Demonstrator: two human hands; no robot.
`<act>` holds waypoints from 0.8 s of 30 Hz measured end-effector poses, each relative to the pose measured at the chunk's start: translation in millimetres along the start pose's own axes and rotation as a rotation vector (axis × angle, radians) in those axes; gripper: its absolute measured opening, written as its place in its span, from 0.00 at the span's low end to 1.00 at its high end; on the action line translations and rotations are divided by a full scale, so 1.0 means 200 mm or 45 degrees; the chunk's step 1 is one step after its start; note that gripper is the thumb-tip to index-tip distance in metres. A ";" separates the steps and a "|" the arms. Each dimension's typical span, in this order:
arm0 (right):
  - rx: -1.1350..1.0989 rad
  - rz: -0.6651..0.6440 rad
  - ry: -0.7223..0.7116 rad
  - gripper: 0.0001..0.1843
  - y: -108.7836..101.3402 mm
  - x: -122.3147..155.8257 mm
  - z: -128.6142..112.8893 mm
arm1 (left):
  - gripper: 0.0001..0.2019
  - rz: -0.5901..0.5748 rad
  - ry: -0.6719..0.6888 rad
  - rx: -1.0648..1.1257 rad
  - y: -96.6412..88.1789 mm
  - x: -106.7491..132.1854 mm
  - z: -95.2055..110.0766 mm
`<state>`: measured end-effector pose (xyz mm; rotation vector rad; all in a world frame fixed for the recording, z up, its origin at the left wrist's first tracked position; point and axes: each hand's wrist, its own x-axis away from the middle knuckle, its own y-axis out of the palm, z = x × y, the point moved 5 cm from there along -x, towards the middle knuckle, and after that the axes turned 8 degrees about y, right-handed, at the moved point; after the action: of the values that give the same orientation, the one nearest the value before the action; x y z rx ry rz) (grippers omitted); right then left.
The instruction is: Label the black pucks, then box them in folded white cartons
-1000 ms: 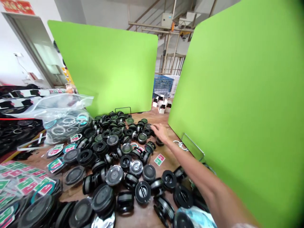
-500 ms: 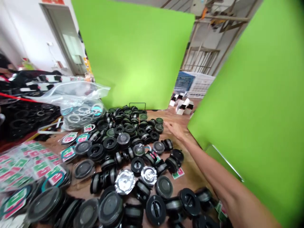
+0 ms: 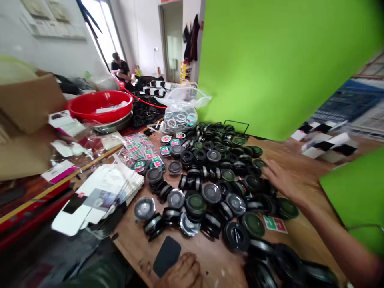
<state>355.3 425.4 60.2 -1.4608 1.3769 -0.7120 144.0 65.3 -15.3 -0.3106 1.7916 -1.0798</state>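
Both hands now show, left (image 3: 180, 273), right (image 3: 283, 185) on valves (image 3: 253, 184).

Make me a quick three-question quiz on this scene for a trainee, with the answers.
1. Which is nearest the black rectangular pad: the left hand or the right hand?
2. True or false: the clear plastic bag holds pale rings.
3. What colour is the basin at the left of the view?

Key: 1. left hand; 2. true; 3. red.

A packing workshop, with a wooden workbench (image 3: 210, 264) heaped with black round parts (image 3: 211, 193), flat white cartons (image 3: 102, 196) and green partition screens (image 3: 279, 68)
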 end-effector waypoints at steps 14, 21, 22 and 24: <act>0.245 -0.416 -0.374 0.41 0.31 0.75 -0.94 | 0.23 -0.331 -0.595 -0.384 -0.24 0.06 -0.70; 0.255 -0.328 -0.173 0.31 0.11 0.93 -1.13 | 0.24 -0.236 -0.614 -0.330 -0.26 0.04 -0.71; 0.249 -0.282 -0.172 0.28 0.08 1.02 -1.13 | 0.25 -0.197 -0.592 -0.328 -0.27 0.05 -0.68; 0.167 -0.107 -0.229 0.26 0.01 1.23 -1.10 | 0.27 -0.146 -0.505 -0.284 -0.27 0.08 -0.60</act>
<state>204.1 133.5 88.6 -1.4477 1.1168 -0.6930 22.2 87.1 31.9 -0.7186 1.5480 -0.8260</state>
